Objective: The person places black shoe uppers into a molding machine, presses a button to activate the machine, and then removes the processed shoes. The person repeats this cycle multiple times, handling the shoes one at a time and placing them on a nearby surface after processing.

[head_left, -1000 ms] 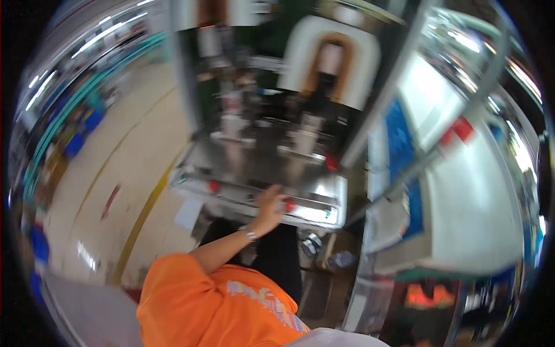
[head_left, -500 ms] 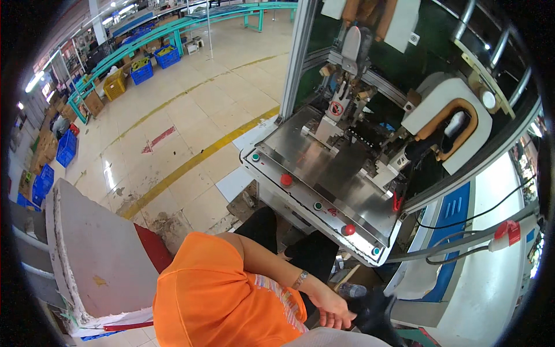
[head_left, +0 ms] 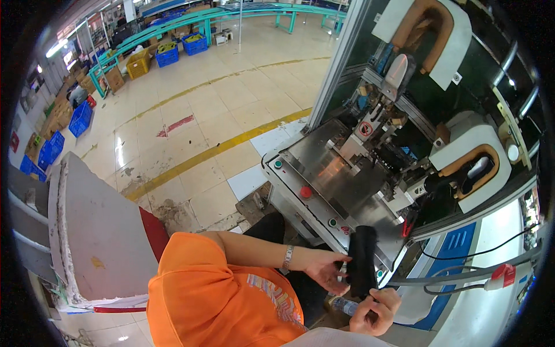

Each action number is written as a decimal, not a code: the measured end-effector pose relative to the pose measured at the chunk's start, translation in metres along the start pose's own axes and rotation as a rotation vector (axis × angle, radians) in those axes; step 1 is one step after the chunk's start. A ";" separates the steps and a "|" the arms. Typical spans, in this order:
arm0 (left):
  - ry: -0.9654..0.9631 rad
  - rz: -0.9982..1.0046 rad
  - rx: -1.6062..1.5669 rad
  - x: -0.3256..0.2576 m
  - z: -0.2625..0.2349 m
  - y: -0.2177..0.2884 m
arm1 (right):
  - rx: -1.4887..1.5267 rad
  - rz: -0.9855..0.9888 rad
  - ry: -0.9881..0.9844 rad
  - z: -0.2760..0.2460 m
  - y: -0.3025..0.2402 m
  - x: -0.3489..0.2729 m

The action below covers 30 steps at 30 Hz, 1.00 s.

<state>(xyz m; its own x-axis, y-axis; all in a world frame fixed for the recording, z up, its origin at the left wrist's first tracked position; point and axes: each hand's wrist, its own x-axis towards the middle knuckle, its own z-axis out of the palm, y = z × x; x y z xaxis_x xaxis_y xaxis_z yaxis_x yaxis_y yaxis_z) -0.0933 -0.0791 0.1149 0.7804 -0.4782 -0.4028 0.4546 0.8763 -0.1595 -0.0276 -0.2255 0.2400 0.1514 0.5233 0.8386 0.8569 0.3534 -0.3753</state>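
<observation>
A long black piece, apparently a soft shoe upper [head_left: 362, 260], is held up on end in front of me, over the near edge of the machine. My right hand [head_left: 377, 311] is closed round its lower end, fingers curled. On its left side is my left hand [head_left: 328, 272], palm turned up and fingers apart. Whether those fingertips touch the black piece I cannot tell. Behind it stands a machine with a bare metal table [head_left: 324, 168] and two clamping stations. Dark material sits in the right padded mould [head_left: 474, 168].
Red push buttons [head_left: 306, 192] and green ones line the machine's front panel. A clear plastic bottle [head_left: 345, 305] lies below my hands. At left stands a grey panel [head_left: 107, 231]. Blue crates [head_left: 167, 55] line a green conveyor frame [head_left: 208, 26] farther off. A cable [head_left: 457, 286] runs along the right.
The black piece has been lifted from low by my lap to upright before the machine. My left hand rose with its fingers apart, and my right hand came into view. The whole view shifted.
</observation>
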 end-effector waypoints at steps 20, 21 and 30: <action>-0.002 0.420 0.085 -0.089 -0.025 0.082 | 0.270 -0.233 -0.336 0.024 -0.021 0.008; 0.109 0.466 0.134 -0.094 -0.019 0.083 | 0.354 -0.212 -0.384 0.026 -0.021 0.010; -0.009 0.821 0.358 -0.141 0.049 0.084 | 0.782 0.795 0.526 0.036 0.105 -0.031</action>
<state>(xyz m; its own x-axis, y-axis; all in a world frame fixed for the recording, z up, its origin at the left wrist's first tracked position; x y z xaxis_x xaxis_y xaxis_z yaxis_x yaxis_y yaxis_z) -0.1440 0.0593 0.2029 0.9215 0.2899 -0.2584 -0.1434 0.8724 0.4673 0.0397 -0.1768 0.1604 0.8307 0.4933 0.2580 -0.0621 0.5425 -0.8377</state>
